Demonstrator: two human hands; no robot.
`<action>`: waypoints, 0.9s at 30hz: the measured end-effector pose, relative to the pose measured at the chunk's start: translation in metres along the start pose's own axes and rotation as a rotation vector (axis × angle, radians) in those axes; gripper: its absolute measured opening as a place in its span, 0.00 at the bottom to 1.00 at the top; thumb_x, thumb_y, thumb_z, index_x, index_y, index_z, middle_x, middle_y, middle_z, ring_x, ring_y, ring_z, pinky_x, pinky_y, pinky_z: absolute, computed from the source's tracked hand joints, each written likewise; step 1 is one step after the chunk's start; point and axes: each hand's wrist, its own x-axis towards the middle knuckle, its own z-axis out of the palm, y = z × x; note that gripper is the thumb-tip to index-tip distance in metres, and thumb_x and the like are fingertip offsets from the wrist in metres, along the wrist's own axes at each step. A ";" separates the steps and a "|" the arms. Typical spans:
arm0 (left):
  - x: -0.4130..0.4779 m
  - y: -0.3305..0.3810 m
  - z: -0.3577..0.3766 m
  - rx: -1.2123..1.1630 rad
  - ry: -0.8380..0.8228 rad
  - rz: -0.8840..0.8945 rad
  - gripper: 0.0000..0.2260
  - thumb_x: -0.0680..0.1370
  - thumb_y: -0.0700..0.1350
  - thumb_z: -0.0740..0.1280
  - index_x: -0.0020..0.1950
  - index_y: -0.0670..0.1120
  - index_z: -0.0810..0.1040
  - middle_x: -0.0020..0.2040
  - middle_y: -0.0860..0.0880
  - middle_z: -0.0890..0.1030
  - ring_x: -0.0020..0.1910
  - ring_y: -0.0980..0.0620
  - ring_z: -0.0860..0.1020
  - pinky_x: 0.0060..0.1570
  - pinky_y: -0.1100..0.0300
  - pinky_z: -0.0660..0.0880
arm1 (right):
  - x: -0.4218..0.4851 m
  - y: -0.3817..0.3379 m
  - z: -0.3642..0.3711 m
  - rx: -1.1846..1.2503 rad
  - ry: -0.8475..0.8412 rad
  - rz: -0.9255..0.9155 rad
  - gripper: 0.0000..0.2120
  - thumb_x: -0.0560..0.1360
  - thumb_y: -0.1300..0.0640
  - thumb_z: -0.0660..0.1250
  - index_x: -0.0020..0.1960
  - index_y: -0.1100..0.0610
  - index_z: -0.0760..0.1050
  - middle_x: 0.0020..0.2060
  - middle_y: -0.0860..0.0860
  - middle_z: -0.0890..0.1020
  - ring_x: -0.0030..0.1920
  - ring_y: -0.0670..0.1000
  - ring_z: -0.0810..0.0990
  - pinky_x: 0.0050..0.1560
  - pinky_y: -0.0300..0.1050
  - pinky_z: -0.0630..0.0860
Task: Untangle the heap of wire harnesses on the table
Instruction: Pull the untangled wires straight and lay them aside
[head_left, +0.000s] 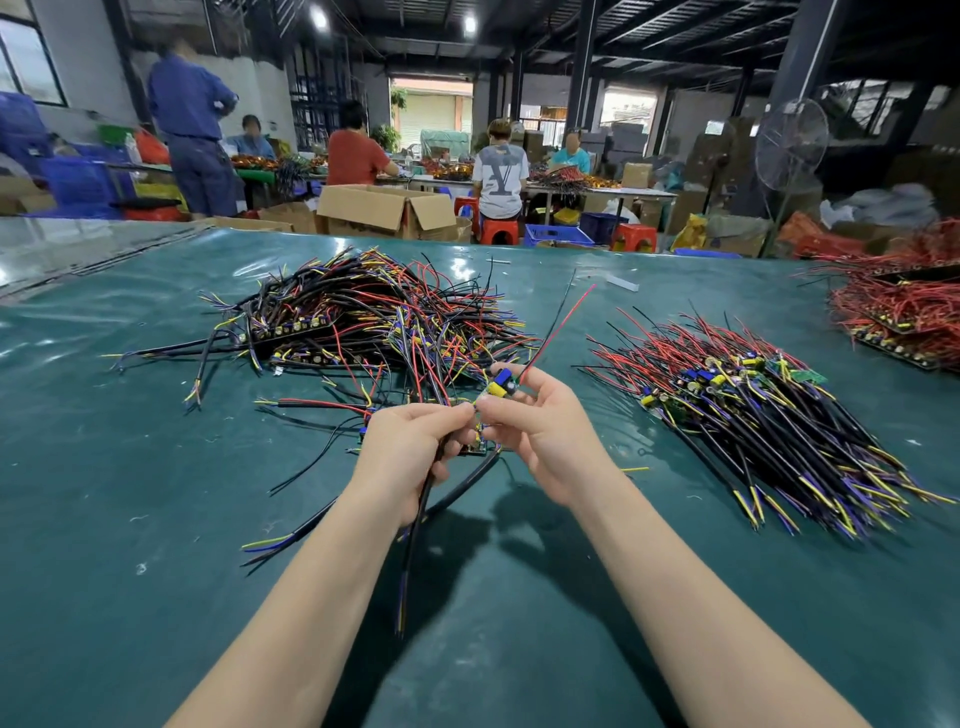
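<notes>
A tangled heap of wire harnesses (363, 322), black, red, yellow and blue, lies on the green table (104, 467) ahead and left of my hands. My left hand (402, 457) grips a black cable (413, 540) that hangs down toward me. My right hand (540, 431) pinches a small circuit board with yellow and blue parts (500, 387); its red and black leads (558, 325) stick up and away. Both hands hold the same harness just above the table.
A sorted pile of harnesses (753, 415) lies aligned at the right. Another red-wire pile (898, 312) sits at the far right edge. Loose cables (291, 540) lie left of my arms. Cardboard boxes (384, 208) and several seated people are beyond the table.
</notes>
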 end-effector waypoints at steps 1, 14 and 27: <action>-0.001 0.000 0.001 0.037 -0.002 0.025 0.08 0.75 0.38 0.67 0.35 0.41 0.78 0.22 0.53 0.75 0.19 0.62 0.67 0.16 0.72 0.58 | 0.000 0.001 0.000 -0.048 0.037 -0.034 0.11 0.71 0.74 0.64 0.45 0.59 0.70 0.24 0.47 0.77 0.23 0.42 0.75 0.26 0.33 0.72; -0.004 0.006 -0.007 0.372 -0.273 0.008 0.12 0.76 0.40 0.65 0.33 0.44 0.80 0.24 0.53 0.76 0.21 0.62 0.67 0.18 0.71 0.59 | 0.000 -0.005 -0.005 -0.076 0.152 -0.020 0.13 0.66 0.75 0.68 0.39 0.59 0.70 0.22 0.49 0.74 0.19 0.45 0.71 0.23 0.35 0.70; 0.006 -0.004 -0.012 0.516 -0.001 0.171 0.12 0.70 0.39 0.69 0.26 0.47 0.79 0.25 0.51 0.79 0.20 0.62 0.69 0.20 0.72 0.62 | 0.004 0.000 -0.013 0.010 0.108 0.115 0.08 0.71 0.70 0.66 0.37 0.59 0.73 0.22 0.48 0.78 0.21 0.44 0.75 0.25 0.34 0.75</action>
